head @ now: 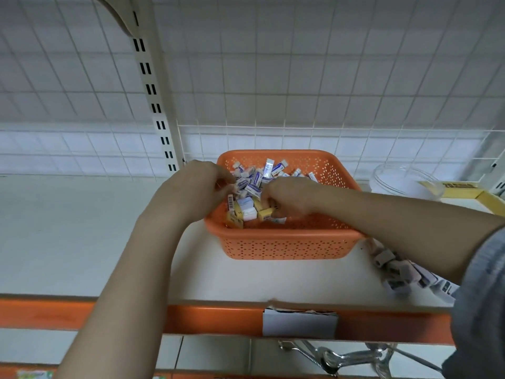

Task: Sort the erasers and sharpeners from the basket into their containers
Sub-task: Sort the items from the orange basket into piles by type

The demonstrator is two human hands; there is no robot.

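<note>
Basket: the orange basket (284, 242) stood on the shelf (82, 228), near its front edge and right of the middle, close enough for both arms to reach in from above.
Erasers: the erasers (254, 184), white ones with blue sleeves and some yellow ones, lay in a loose pile inside the basket, mostly toward its left side.
Left hand: the left hand (199, 184) was over the left rim with fingers curled down into the pile; I could not tell if it held an eraser.
Right hand: the right hand (284, 198) was inside the basket, its fingers curled round a yellow eraser (265, 213), probably to lift it out.
Jar: a clear jar (404, 181) waited at the back right of the shelf, probably as one of the containers.
Pile: grey small pieces (393, 269), maybe sharpeners, lay on the shelf right of the basket, partly hidden by the right arm.
Stage: the basket looked quite full, so I judged much sorting remained.
</note>
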